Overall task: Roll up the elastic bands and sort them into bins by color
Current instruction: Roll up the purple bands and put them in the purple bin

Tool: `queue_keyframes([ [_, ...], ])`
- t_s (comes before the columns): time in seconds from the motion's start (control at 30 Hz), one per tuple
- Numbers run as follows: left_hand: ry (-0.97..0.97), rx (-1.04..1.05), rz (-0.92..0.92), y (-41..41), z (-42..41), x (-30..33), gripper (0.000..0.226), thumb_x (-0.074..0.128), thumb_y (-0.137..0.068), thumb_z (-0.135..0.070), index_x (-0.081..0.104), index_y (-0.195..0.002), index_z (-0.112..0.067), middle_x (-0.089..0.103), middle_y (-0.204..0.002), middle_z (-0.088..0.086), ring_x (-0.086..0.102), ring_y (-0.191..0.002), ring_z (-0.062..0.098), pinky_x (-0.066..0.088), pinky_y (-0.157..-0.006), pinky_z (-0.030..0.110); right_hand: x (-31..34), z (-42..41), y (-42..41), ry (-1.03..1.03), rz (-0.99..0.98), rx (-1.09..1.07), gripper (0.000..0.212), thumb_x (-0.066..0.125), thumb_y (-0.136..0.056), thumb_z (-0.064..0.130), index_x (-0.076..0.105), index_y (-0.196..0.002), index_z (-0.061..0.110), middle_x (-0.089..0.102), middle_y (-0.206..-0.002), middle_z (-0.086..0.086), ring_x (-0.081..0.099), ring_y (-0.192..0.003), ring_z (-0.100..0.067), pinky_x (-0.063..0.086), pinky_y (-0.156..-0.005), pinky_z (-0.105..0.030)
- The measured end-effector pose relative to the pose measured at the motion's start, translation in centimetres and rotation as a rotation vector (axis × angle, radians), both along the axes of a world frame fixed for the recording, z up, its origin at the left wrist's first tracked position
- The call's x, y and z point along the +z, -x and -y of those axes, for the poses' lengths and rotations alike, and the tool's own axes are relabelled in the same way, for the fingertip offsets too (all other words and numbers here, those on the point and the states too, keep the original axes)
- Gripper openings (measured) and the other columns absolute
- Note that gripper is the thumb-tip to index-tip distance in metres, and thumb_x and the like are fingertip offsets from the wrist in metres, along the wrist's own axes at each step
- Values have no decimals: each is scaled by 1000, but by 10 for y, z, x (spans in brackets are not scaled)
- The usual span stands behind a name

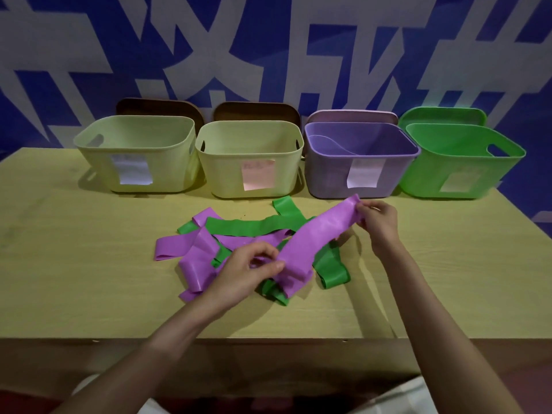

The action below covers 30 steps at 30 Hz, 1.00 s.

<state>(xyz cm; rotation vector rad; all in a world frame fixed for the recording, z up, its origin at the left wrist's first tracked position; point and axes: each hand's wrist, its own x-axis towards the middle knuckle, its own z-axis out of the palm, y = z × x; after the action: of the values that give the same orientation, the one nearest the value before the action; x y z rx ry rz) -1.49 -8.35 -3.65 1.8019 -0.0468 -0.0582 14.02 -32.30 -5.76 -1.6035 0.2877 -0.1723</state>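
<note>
Nearest, a person's left hand [252,271] pinches the lower end of a purple elastic band [313,237], while the right hand [378,219] pinches its upper end, holding it stretched above a tangled pile of purple bands [197,258] and green bands [254,227] on the desk [89,279]. Beyond stand four labelled bins in a row: two pale yellow bins [137,153], a purple bin [328,177] and a green bin [424,177].
</note>
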Motion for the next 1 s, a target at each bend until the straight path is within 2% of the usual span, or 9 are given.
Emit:
queue_keyframes([
  [0.13,229,12,7,0,-6,21,12,58,-75,-21,57,-79,-9,55,-63,-6,49,-67,11,39,-65,20,12,7,19,-204,3,47,14,60,-89,-2,63,-82,10,57,-74,-4,51,-63,-11,45,-55,-18],
  [0.27,186,75,0,-3,-14,24,8,61,-89,-14,60,-86,-7,61,-64,-2,53,-61,6,40,-56,15,15,15,27,-338,-27,22,13,60,-89,-2,62,-99,5,58,-75,-6,51,-60,-10,44,-49,-15],
  [0.33,137,88,-55,-5,-18,23,7,61,-90,-12,63,-95,-7,69,-72,5,61,-66,7,45,-59,14,14,20,27,-362,-27,-49,22,60,-88,-4,57,-106,7,54,-70,-7,45,-53,-11,38,-44,-16],
  [0.4,60,85,-127,-5,-22,20,16,65,-87,-14,64,-102,-10,72,-87,14,65,-74,10,49,-67,16,13,24,29,-367,-17,-75,21,57,-87,-6,54,-100,11,47,-66,-7,38,-49,-12,32,-41,-17],
  [0.5,-72,-19,-229,-5,-31,14,36,74,-79,-9,61,-112,-15,66,-108,6,63,-93,3,48,-78,10,11,26,35,-324,-8,-22,23,52,-88,-8,59,-94,13,47,-68,-8,37,-52,-15,32,-40,-17],
  [0.6,-165,-121,-242,-4,-37,12,49,75,-75,1,57,-119,-15,60,-116,-2,56,-106,1,45,-84,7,10,29,40,-289,-6,35,31,50,-91,-8,64,-110,12,57,-74,-9,50,-59,-12,44,-48,-16],
  [0.73,-106,88,-162,-9,-45,13,40,71,-74,12,62,-99,-19,66,-101,3,64,-91,14,53,-74,14,7,42,42,-177,12,56,22,57,-90,-1,68,-106,9,68,-86,-1,60,-76,-9,45,-67,-21],
  [0.87,78,304,-74,-15,-57,10,38,70,-71,16,65,-95,-12,70,-89,3,68,-74,7,52,-63,12,8,56,47,30,30,103,23,62,-84,-3,71,-83,18,69,-70,16,56,-69,0,35,-63,-21],
  [1.0,169,403,41,-15,-53,8,35,70,-73,15,62,-94,-12,66,-83,3,62,-74,10,52,-67,11,7,67,54,116,33,278,19,55,-92,0,68,-88,13,51,-70,-3,41,-59,-9,30,-55,-23],
])
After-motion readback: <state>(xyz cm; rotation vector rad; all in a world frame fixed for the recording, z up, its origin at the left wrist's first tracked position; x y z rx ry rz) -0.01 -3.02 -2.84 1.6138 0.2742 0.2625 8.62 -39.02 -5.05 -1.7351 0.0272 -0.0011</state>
